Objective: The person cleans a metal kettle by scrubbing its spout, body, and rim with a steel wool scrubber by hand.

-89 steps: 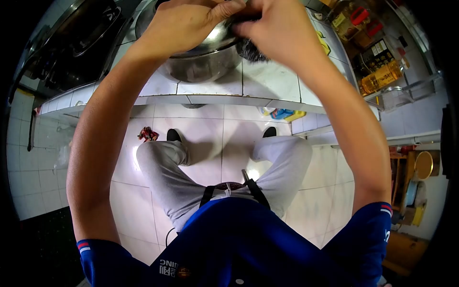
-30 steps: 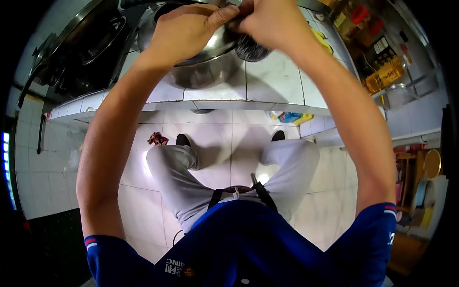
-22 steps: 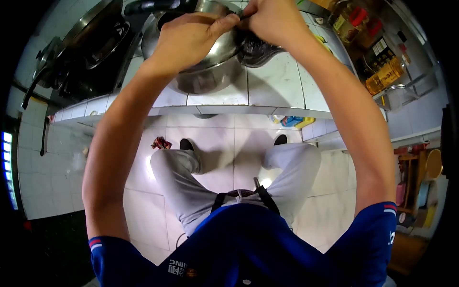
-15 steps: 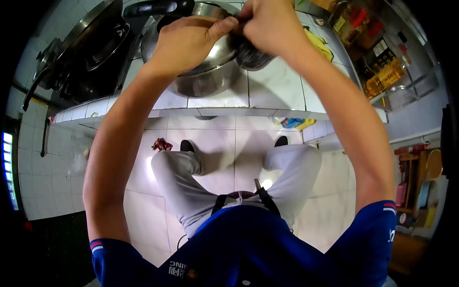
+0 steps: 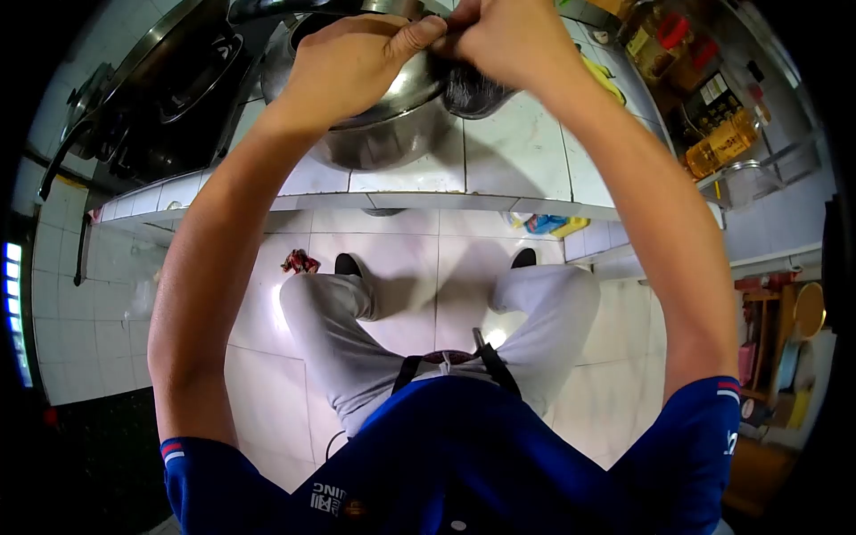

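A shiny metal pot with a metal lid stands on the white tiled counter. Above the lid, near the top edge of the view, is my left hand, its fingers curled and its thumb toward my right hand. The right fingers are pinched close to the left thumb. What lies between the fingertips is dark and too hidden to make out. Just below my right hand, beside the pot, shows a dark, glossy, streaked thing. A black handle lies beyond my left hand.
On the left are dark pans on a black stove. A yellow cloth lies at the counter's right side, near bottles including a golden oil bottle on a shelf. Below, a crumpled red thing lies on the tiled floor.
Both hands stay close together over the pot, with small shifts of the right hand. The dark glossy thing changes outline, stretching rightward and then looking rounder. The whole view shifts slightly.
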A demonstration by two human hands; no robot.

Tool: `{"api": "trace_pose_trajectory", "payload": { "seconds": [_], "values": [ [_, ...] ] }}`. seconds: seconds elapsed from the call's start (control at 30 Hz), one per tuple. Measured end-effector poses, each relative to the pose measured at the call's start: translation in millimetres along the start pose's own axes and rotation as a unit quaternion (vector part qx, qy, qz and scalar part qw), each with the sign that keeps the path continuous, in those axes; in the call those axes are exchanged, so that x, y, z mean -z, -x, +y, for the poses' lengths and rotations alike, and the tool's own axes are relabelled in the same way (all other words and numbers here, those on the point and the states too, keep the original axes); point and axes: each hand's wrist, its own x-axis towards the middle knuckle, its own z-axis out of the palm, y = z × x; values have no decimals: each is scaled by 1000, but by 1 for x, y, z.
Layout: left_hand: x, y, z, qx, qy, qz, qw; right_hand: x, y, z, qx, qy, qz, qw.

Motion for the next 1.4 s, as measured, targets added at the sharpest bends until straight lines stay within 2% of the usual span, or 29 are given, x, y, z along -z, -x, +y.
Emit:
{"api": "trace_pose_trajectory", "payload": {
  "seconds": [0.07,0.13,0.2,0.27,0.33,0.37,0.4,0.47,0.53,0.57,0.6,0.67,0.7,0.73,0.8,0.83,0.87,0.93,1.0,1.03,1.07,1.13,1.17,1.2,1.23,1.33,1.4],
  "values": [
    [7,2,7,-2,20,-24,1000,-11,-13,13,18,68,40,997],
    [0,-1,0,-14,6,5,1000,-9,3,9,125,57,9,991],
    [-4,3,-1,-27,-4,22,999,-6,-12,14,11,58,26,998],
    [1,3,2,-30,12,15,999,-8,-14,14,15,49,30,998],
    [0,3,-4,-9,15,-1,1000,-6,6,3,89,6,-14,996],
    [-4,1,-9,5,20,-2,1000,3,8,-9,-12,-25,-41,999],
    [-7,-1,-12,17,24,-4,1000,6,-3,1,-31,-25,-34,999],
    [-7,-6,-12,22,26,2,999,-9,-11,11,27,90,21,995],
    [1,-3,-4,12,42,-10,999,-7,-14,10,32,62,14,997],
    [10,3,5,-34,54,-2,998,-6,-11,11,25,32,11,999],
    [7,-1,0,-7,58,-32,998,-3,-7,10,20,4,13,1000],
    [1,-3,-9,-4,7,-33,999,-7,-4,0,-13,48,-14,999],
    [4,-4,-8,-1,6,-30,1000,-15,1,6,156,87,18,984],
    [8,-3,-5,-5,40,-38,998,-12,-2,10,155,87,14,984],
    [8,0,-2,-12,72,-52,996,-2,-8,5,24,24,13,999],
    [5,0,-5,-12,54,-45,997,-5,-5,-2,35,38,27,998],
    [4,-2,-6,-9,37,-36,999,1,3,-9,-13,1,-42,999],
    [7,-2,-6,4,42,-39,998,-10,0,4,95,70,7,993],
    [10,-1,1,18,50,-57,997,5,-6,7,39,-29,-1,999],
    [17,5,10,-1,57,-16,998,-10,-9,0,81,72,46,993],
    [17,3,8,0,56,-11,998,-10,0,-2,24,42,10,999],
    [12,3,2,-25,88,-9,996,-11,2,1,60,21,-8,998],
    [12,-2,0,35,71,-70,994,-5,-1,4,39,-13,-25,999],
    [9,-2,0,20,98,-44,994,3,-5,0,22,-47,-38,998],
    [5,-2,-3,-4,89,-22,996,-3,-2,-5,-5,0,-25,1000],
    [13,2,5,-21,98,-10,995,-5,5,-8,50,33,-10,998],
    [15,6,6,-17,109,-26,994,-3,-8,7,55,-10,38,998]
  ]
}}
